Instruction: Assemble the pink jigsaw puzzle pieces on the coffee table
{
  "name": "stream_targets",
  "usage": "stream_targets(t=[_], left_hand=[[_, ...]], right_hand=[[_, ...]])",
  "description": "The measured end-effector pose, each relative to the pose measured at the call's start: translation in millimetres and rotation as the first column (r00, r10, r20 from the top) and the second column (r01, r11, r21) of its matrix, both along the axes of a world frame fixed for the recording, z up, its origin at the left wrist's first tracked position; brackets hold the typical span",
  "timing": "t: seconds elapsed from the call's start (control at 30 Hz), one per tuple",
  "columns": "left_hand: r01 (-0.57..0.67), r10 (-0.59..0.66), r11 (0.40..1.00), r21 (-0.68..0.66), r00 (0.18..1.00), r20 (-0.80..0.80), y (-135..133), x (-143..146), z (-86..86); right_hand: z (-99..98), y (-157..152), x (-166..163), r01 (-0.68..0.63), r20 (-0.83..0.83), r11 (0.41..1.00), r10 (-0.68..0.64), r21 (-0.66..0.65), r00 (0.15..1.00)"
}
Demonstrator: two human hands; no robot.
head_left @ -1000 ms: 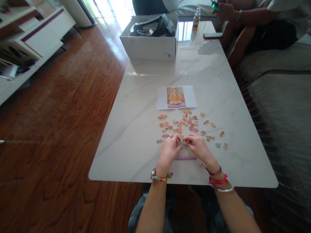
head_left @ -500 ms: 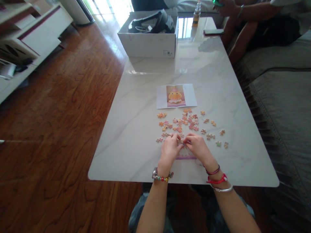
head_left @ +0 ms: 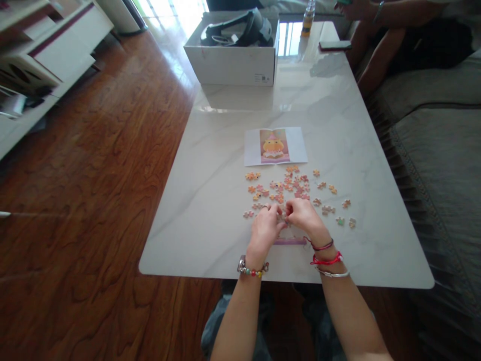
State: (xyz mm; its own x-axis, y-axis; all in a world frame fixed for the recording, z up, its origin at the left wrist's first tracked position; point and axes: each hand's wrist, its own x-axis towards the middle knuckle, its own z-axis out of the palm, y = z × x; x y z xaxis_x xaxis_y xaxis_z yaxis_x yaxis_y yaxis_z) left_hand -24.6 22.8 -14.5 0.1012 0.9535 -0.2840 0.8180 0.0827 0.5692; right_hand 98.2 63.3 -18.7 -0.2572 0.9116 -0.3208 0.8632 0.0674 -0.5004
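My left hand (head_left: pixel 265 226) is at the near part of the table, its fingers bent down onto puzzle pieces. Close beside it, my right hand (head_left: pixel 303 215) has thumb and fingertips pinched together at a small puzzle piece, mostly hidden by the fingers. Between and below my hands lies a joined strip of puzzle (head_left: pixel 291 241) with a purple lower edge. Many loose orange and pink puzzle pieces (head_left: pixel 300 190) are spread just beyond my hands. Behind them is a folded reference sheet (head_left: pixel 251 146) with a printed picture of a yellow character in a pink hat.
A white box (head_left: pixel 233 67) holding a black headset (head_left: pixel 244 31) stands at the far end of the white table (head_left: pixel 180 220). A bottle (head_left: pixel 307 22) and a phone (head_left: pixel 335 45) are to its right. Another person's arm (head_left: pixel 406 15) shows by the sofa (head_left: pixel 443 140).
My right hand has shifted slightly forward and left, its wrist turning inward. My left hand stays nearly in place over the pieces. The whole view has tilted slightly.
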Motion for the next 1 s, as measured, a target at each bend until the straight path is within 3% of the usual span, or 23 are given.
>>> stream_targets(t=[0.13,0.27,0.47,0.57,0.63,0.8,1.0], left_hand=[[0.020,-0.020,1.000,0.019,0.999,0.026,0,-4,-1.7],[0.055,-0.057,0.998,0.011,0.976,0.209,3,-17,-6.9],[-0.087,0.064,0.996,0.030,0.893,0.446,7,-42,-1.1],[-0.230,0.179,0.969,0.086,0.899,0.399,8,-50,3.6],[-0.262,0.215,0.960,0.101,0.916,0.339,8,-53,3.8],[-0.179,0.152,0.979,0.097,0.960,0.235,5,-51,-1.4],[0.011,-0.016,0.999,0.051,0.996,0.087,0,-40,-2.4]], right_hand=[[-1.2,3,-2,0.015,0.014,1.000,-0.015,-0.009,1.000],[-6.4,0,4,0.026,-0.021,1.000,-0.026,-0.003,0.999],[-8.9,-12,13,-0.041,-0.137,0.994,0.054,0.097,0.989],[-8.4,-18,13,-0.061,-0.086,0.985,0.076,0.160,0.993],[-8.4,-22,11,-0.037,-0.025,0.982,0.042,0.184,0.999],[-7.4,-29,5,0.052,0.036,0.984,-0.059,0.172,0.998],[-6.2,-30,2,0.114,0.007,0.990,-0.115,0.086,0.993]])
